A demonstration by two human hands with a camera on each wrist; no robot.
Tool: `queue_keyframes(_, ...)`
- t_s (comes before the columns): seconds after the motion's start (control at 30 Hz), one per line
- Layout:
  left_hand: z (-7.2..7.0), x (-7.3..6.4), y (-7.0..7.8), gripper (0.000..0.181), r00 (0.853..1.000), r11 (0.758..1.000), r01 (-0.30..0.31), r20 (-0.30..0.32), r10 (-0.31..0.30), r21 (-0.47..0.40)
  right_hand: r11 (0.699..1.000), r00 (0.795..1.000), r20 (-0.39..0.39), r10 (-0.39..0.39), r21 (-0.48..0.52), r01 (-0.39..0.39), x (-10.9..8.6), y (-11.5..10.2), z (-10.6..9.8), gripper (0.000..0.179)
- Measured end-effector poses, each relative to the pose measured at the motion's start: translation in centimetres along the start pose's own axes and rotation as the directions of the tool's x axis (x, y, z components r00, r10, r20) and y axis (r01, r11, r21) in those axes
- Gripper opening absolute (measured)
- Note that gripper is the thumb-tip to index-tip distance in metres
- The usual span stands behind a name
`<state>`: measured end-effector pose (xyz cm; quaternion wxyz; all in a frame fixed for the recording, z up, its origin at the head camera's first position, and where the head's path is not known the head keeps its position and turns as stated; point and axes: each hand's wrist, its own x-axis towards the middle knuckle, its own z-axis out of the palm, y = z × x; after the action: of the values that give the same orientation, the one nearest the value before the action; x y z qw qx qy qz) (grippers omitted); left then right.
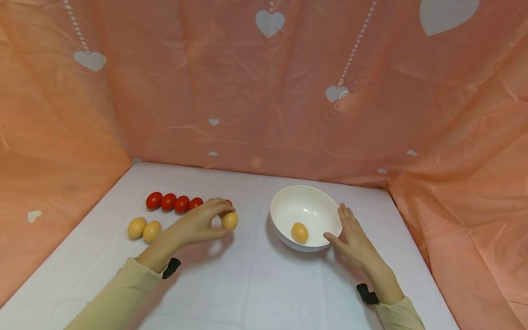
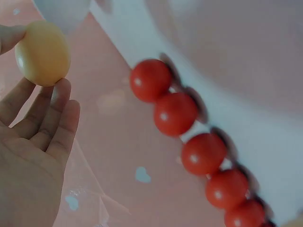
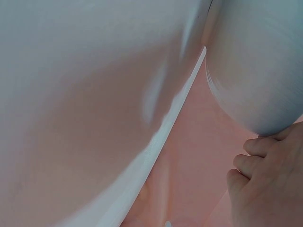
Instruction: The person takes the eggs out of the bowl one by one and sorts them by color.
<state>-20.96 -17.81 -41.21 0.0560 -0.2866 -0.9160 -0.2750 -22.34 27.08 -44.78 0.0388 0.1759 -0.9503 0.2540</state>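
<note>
My left hand point(image 1: 202, 223) pinches a yellow egg point(image 1: 229, 221) between thumb and fingertips, raised over the table. The same egg point(image 2: 43, 53) shows in the left wrist view, with the thumb at its upper side and fingertips below. At the right, my right hand point(image 1: 354, 240) rests against a white bowl point(image 1: 284, 206), fingers fairly straight along its outer side and thumb over the rim. Inside the bowl lies another yellow egg point(image 1: 299, 233). Left of my left wrist, two yellow eggs point(image 1: 137, 228) sit side by side.
A row of several red egg-shaped things point(image 1: 168, 202) stands behind my left hand, which partly hides it. The table point(image 1: 264, 284) has a white cover. Orange-pink sheeting point(image 1: 231, 91) with pale hearts encloses its back and sides.
</note>
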Motion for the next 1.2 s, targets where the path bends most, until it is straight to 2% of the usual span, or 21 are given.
queue_keyframes(0.27,-1.4,-2.3,-1.5,0.039,0.997,0.998,0.027,0.067,-0.031,0.063,1.000,1.000,0.000,-0.004,-0.001,0.004,0.0,0.0,-0.1,0.097)
queue_keyframes(0.43,-2.2,-3.5,-2.7,0.041,0.997,0.991,0.009,0.074,-0.019,0.131,1.000,1.000,0.004,0.000,0.000,0.000,0.0,0.1,0.0,0.098)
queue_keyframes(0.7,-3.1,-5.4,-4.4,0.042,0.993,0.973,0.017,0.110,-0.043,0.228,1.000,1.000,0.004,0.000,-0.001,0.000,0.0,0.0,0.0,0.098)
queue_keyframes(0.93,-3.9,-6.7,-5.5,0.043,0.992,0.969,0.003,0.121,-0.034,0.246,1.000,1.000,-0.008,-0.009,0.001,0.009,0.0,0.1,0.1,0.097)
queue_keyframes(1.2,-4.4,-7.9,-6.6,0.036,0.991,0.958,0.028,0.115,-0.063,0.285,1.000,1.000,-0.011,-0.012,0.012,0.012,0.0,0.0,0.3,0.096)
